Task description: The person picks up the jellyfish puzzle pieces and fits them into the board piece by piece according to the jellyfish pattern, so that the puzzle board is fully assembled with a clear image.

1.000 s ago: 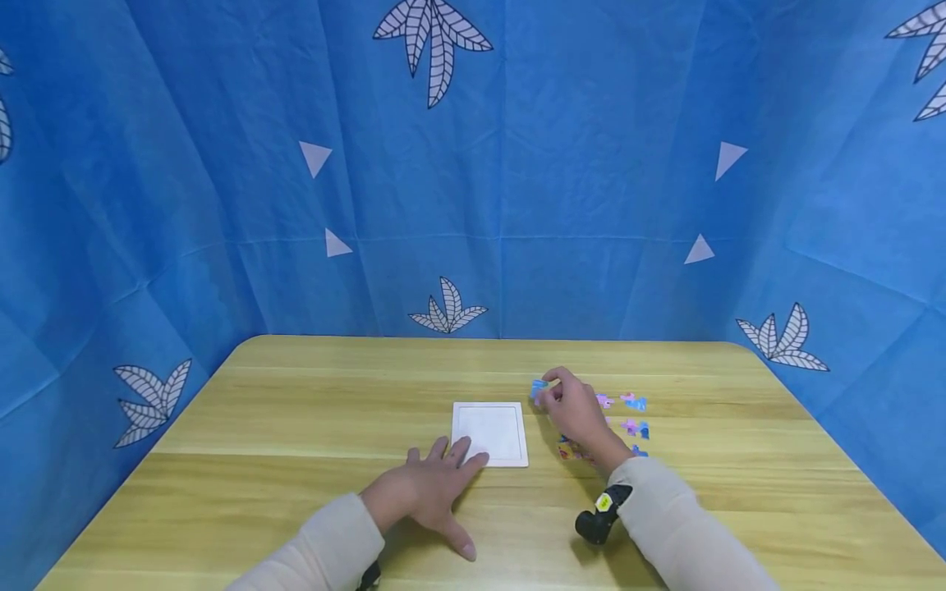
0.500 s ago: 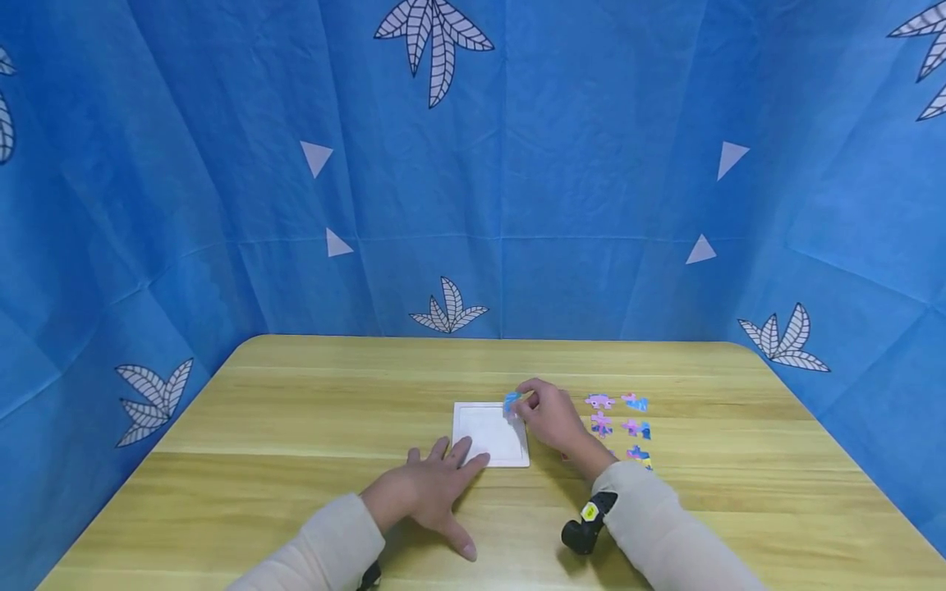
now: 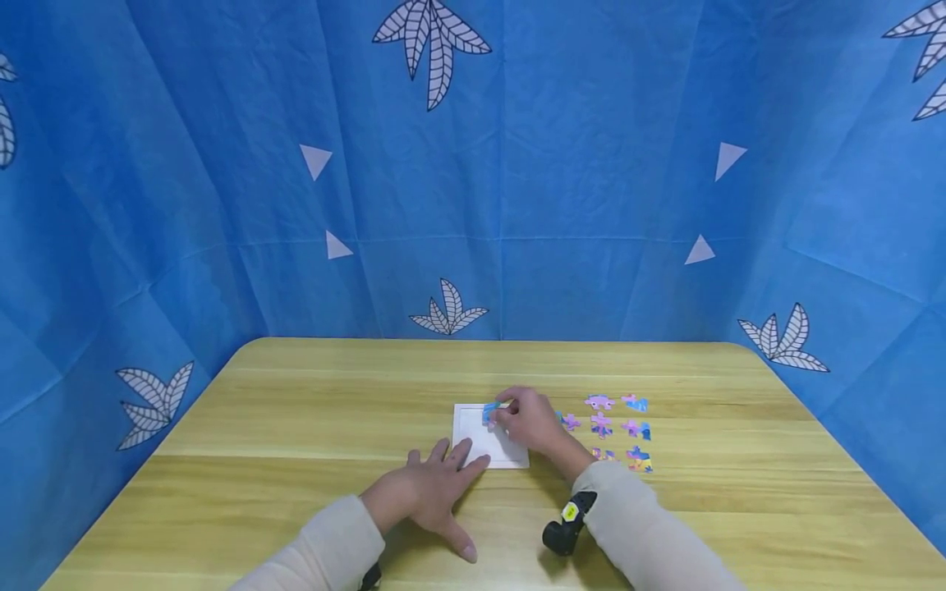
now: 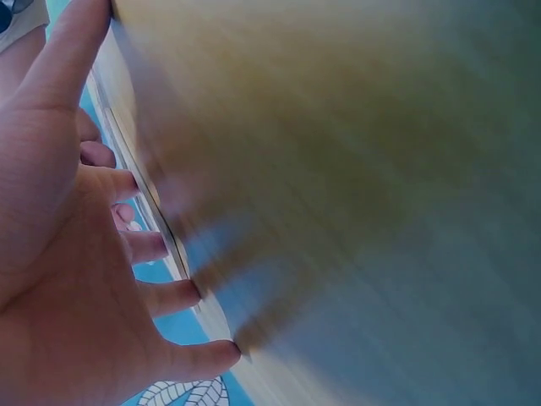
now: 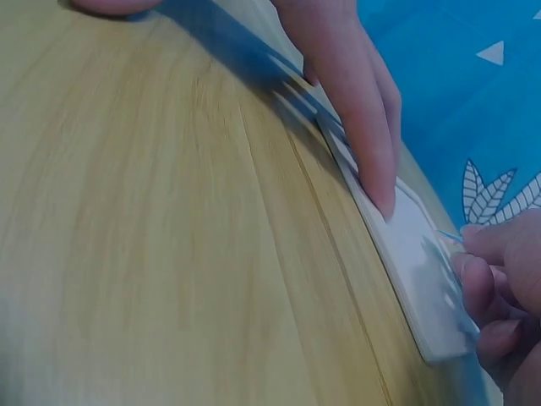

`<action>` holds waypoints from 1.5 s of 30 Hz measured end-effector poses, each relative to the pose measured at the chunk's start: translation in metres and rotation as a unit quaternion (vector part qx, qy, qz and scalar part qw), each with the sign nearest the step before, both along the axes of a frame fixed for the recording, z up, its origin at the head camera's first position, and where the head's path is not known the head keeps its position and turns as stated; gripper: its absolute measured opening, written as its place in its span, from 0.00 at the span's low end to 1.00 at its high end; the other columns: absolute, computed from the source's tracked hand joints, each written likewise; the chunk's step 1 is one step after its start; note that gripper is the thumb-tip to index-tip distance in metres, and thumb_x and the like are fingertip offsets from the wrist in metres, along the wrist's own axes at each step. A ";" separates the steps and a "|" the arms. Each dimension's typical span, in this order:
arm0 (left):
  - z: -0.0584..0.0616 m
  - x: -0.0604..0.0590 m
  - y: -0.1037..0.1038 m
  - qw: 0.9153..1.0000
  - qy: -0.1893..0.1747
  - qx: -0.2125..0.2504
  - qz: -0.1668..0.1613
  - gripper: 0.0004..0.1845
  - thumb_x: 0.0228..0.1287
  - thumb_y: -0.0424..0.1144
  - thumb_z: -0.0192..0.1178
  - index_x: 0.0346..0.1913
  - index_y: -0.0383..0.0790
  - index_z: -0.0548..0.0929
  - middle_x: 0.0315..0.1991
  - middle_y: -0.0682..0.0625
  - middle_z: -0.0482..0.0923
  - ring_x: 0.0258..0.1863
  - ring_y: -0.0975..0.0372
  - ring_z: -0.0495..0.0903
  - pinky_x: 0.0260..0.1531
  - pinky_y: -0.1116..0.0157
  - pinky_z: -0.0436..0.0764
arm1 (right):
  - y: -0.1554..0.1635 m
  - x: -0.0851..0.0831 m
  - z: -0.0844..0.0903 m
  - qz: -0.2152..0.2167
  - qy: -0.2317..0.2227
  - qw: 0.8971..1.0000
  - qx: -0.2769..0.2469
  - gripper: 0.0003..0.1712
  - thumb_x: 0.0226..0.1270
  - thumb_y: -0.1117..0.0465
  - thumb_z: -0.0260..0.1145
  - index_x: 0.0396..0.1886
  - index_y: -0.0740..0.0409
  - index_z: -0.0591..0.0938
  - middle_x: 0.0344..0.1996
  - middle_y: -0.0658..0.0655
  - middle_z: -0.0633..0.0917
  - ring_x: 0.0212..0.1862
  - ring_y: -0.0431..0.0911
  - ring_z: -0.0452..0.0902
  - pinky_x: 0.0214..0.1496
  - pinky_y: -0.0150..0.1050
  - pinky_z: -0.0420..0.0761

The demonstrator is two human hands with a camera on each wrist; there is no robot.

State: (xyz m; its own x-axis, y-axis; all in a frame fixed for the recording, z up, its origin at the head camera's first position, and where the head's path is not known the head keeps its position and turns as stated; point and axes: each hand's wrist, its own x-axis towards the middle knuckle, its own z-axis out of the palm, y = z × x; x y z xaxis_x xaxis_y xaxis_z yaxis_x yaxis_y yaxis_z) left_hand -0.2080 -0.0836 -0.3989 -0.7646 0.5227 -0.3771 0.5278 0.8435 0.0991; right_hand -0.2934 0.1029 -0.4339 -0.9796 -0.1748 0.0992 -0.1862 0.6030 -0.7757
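Note:
A white square puzzle frame (image 3: pixel 482 450) with a raised rim lies on the table in the head view. My left hand (image 3: pixel 432 490) is spread, its fingertips on the frame's near left corner; the left wrist view shows its fingers (image 4: pixel 173 296) straight. Over the frame's far side, my right hand (image 3: pixel 530 420) pinches a light blue jigsaw piece (image 3: pixel 489 412) between thumb and fingers. The right wrist view shows that piece (image 5: pixel 450 235) edge-on, just above the frame (image 5: pixel 414 279).
Several pink, blue and yellow jigsaw pieces (image 3: pixel 601 424) lie in rows right of the frame, partly hidden by my right wrist. A blue patterned curtain (image 3: pixel 591 164) hangs behind the wooden table (image 3: pixel 310 394).
My right hand has carried the blue jigsaw piece left, from beyond the frame's right side to over its far part. More of the loose pieces show. The left hand has stayed put.

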 end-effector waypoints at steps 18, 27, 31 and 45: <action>-0.001 -0.001 0.000 1.000 0.006 -0.019 -0.010 0.64 0.33 0.78 0.60 0.75 0.58 0.47 0.76 0.45 0.42 0.72 0.43 0.47 0.59 0.33 0.58 | -0.025 -0.001 0.001 0.045 -0.026 0.999 -0.012 0.21 0.64 0.62 0.65 0.54 0.67 0.79 0.35 0.61 0.85 0.17 0.40 0.76 0.25 0.33 0.78; 0.000 -0.001 0.001 1.000 0.003 -0.025 -0.009 0.63 0.34 0.78 0.60 0.75 0.58 0.46 0.76 0.46 0.42 0.72 0.43 0.47 0.59 0.34 0.58 | -0.031 -0.002 0.001 0.031 -0.033 0.999 0.007 0.21 0.64 0.61 0.64 0.55 0.67 0.78 0.38 0.62 0.85 0.19 0.39 0.77 0.24 0.31 0.79; 0.001 -0.001 0.001 1.000 0.002 -0.023 -0.010 0.63 0.34 0.78 0.60 0.75 0.58 0.47 0.76 0.46 0.42 0.72 0.43 0.47 0.59 0.34 0.58 | -0.034 -0.003 0.000 0.026 -0.034 0.999 0.011 0.21 0.64 0.61 0.64 0.55 0.67 0.78 0.38 0.61 0.85 0.20 0.39 0.78 0.25 0.31 0.79; 0.001 0.000 0.001 1.000 0.003 -0.012 -0.008 0.63 0.34 0.76 0.62 0.75 0.56 0.48 0.76 0.44 0.43 0.72 0.42 0.47 0.60 0.34 0.57 | -0.038 -0.006 0.003 -0.018 -0.065 0.998 0.016 0.19 0.61 0.59 0.67 0.50 0.64 0.79 0.30 0.58 0.84 0.20 0.41 0.78 0.24 0.33 0.76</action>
